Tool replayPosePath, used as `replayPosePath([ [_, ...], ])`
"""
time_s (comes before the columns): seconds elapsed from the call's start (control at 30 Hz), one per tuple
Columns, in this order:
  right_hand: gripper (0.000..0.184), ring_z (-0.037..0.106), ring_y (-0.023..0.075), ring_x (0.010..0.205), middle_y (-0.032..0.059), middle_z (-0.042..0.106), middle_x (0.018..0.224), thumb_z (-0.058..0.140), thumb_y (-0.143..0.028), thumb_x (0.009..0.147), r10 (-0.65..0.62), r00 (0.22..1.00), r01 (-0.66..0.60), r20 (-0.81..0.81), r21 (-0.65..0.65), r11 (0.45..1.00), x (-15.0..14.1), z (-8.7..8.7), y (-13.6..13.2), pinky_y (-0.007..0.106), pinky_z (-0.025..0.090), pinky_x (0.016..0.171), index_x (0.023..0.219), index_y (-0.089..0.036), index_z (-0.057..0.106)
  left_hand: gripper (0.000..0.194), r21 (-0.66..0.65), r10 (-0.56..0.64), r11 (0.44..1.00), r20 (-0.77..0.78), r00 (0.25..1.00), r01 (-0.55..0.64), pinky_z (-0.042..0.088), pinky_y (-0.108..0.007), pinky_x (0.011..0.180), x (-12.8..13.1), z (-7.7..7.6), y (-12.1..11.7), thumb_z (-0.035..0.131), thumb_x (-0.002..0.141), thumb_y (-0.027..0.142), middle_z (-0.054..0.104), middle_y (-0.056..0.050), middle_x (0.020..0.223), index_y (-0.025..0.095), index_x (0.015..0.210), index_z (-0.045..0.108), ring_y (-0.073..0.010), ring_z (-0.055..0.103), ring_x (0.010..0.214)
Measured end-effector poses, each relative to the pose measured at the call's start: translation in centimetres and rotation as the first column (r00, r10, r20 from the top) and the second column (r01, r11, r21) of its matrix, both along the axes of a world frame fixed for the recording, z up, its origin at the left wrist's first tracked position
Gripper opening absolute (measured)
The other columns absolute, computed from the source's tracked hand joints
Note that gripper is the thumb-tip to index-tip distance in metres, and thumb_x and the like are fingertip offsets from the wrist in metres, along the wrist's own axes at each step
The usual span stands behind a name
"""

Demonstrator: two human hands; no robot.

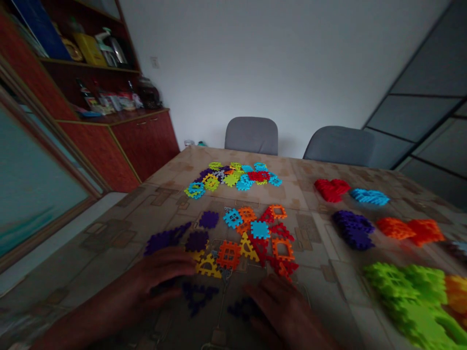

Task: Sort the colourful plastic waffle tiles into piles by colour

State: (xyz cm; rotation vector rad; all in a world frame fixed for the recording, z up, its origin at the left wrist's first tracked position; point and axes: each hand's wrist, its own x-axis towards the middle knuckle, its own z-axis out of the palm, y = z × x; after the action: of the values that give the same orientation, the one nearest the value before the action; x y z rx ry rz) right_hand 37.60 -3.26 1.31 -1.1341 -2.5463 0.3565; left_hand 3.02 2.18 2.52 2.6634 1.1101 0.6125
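Note:
My left hand (160, 274) is low on the table, its thumb and fingers curved around a dark purple tile (163, 286) that is mostly hidden. Its fingertips lie beside a yellow triangle tile (209, 266). Between my two hands rests a dark purple triangle tile (200, 296). The fingers of my right hand (277, 304) are closed over another dark purple piece (241, 309), partly covered and blurred. Just beyond them is a loose group of toothed plastic tiles, including an orange window tile (228, 254), a light blue square (260, 230) and a purple square (197, 240).
Farther back lies a mixed cluster of tiles (231, 179). On the right are sorted piles: red (331, 189), light blue (369, 196), purple (353, 229), orange (410, 229) and lime green (412, 296). Two grey chairs (251, 135) stand behind the patterned tablecloth (299, 194).

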Motion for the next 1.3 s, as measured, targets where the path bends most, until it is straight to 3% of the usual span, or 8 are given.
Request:
replayPosePath([
  [0.1, 0.020, 0.064, 0.0209, 0.093, 0.0043, 0.071, 0.107, 0.057, -0.018, 0.100, 0.081, 0.997, -0.080, -0.004, 0.058, 0.995, 0.0, 1.1, 0.3, 0.031, 0.052, 0.083, 0.118, -0.023, 0.063, 0.035, -0.016, -0.191, 0.982, -0.034, 0.981, 0.190, 0.052, -0.031, 0.105, 1.4, 0.3, -1.0, 0.054, 0.101, 0.025, 0.073, 0.002, 0.125, 0.040, 0.130, 0.065, -0.0190, 0.067, 0.118],
  [0.17, 0.019, 0.064, 0.0199, 0.096, 0.0025, 0.070, 0.112, 0.056, -0.025, 0.103, 0.148, 0.989, -0.149, 0.031, 0.051, 0.988, 0.0, 1.6, 0.3, 0.031, 0.051, 0.085, 0.121, -0.024, 0.062, 0.037, 0.005, -0.224, 0.974, -0.040, 0.974, 0.225, 0.050, -0.031, 0.109, 1.8, 0.2, -1.2, 0.055, 0.100, 0.020, 0.074, 0.002, 0.122, 0.039, 0.131, 0.064, -0.0181, 0.066, 0.118],
  [0.43, 0.015, 0.063, 0.0167, 0.080, -0.0027, 0.066, 0.087, 0.066, -0.031, 0.098, 0.115, 0.986, -0.128, 0.117, 0.108, 0.986, -0.2, 0.4, -0.4, 0.031, 0.047, 0.073, 0.111, -0.023, 0.061, 0.036, 0.145, -0.127, 0.979, -0.097, 0.987, 0.140, 0.053, -0.023, 0.101, 2.6, -1.3, -2.2, 0.056, 0.102, 0.038, 0.072, 0.004, 0.127, 0.041, 0.138, 0.058, -0.0176, 0.069, 0.111],
  [0.63, 0.018, 0.061, 0.0155, 0.098, -0.0048, 0.067, 0.117, 0.059, -0.042, 0.102, 0.211, 0.969, -0.229, 0.126, 0.153, 0.961, -0.7, 1.1, 0.0, 0.030, 0.044, 0.076, 0.111, -0.026, 0.058, 0.043, 0.204, -0.168, 0.964, -0.038, 0.985, 0.173, 0.053, -0.017, 0.097, 2.7, -2.3, -2.0, 0.055, 0.101, 0.037, 0.074, 0.008, 0.122, 0.046, 0.143, 0.053, -0.0147, 0.071, 0.104],
  [0.77, 0.018, 0.060, 0.0151, 0.091, -0.0047, 0.068, 0.105, 0.062, -0.043, 0.101, 0.206, 0.961, -0.235, 0.182, 0.157, 0.959, -1.0, 0.9, 0.0, 0.029, 0.043, 0.071, 0.102, -0.025, 0.059, 0.042, 0.202, -0.195, 0.958, -0.058, 0.979, 0.202, 0.053, -0.016, 0.093, 2.9, -2.8, -1.7, 0.051, 0.102, 0.033, 0.076, 0.009, 0.117, 0.047, 0.142, 0.053, -0.0145, 0.071, 0.102],
  [0.9, 0.021, 0.059, 0.0155, 0.085, -0.0032, 0.065, 0.093, 0.066, -0.039, 0.098, 0.152, 0.963, -0.192, 0.222, 0.170, 0.967, -0.7, 0.8, -0.4, 0.028, 0.043, 0.069, 0.087, -0.024, 0.057, 0.042, 0.285, -0.197, 0.934, -0.090, 0.976, 0.214, 0.052, -0.016, 0.093, 3.3, -2.5, -1.6, 0.054, 0.100, 0.032, 0.077, 0.011, 0.112, 0.046, 0.139, 0.056, -0.0144, 0.072, 0.097],
  [1.07, 0.024, 0.059, 0.0154, 0.097, -0.0040, 0.068, 0.110, 0.062, -0.038, 0.102, 0.197, 0.954, -0.243, 0.226, 0.195, 0.950, -0.1, 1.6, -0.6, 0.032, 0.045, 0.075, 0.086, -0.021, 0.057, 0.037, 0.307, -0.281, 0.902, -0.114, 0.953, 0.303, 0.046, -0.018, 0.103, 5.1, -1.5, -1.5, 0.048, 0.102, 0.029, 0.078, 0.007, 0.105, 0.039, 0.136, 0.058, -0.0146, 0.071, 0.093],
  [1.3, 0.022, 0.058, 0.0147, 0.087, -0.0057, 0.066, 0.088, 0.061, -0.036, 0.102, 0.265, 0.933, -0.303, 0.244, 0.135, 0.943, -0.2, 1.9, -0.4, 0.031, 0.043, 0.069, 0.087, -0.020, 0.057, 0.046, 0.225, -0.293, 0.922, -0.119, 0.949, 0.313, 0.052, -0.015, 0.087, 7.9, -0.7, -1.5, 0.049, 0.096, 0.011, 0.076, 0.005, 0.113, 0.036, 0.132, 0.061, -0.0135, 0.070, 0.095],
])
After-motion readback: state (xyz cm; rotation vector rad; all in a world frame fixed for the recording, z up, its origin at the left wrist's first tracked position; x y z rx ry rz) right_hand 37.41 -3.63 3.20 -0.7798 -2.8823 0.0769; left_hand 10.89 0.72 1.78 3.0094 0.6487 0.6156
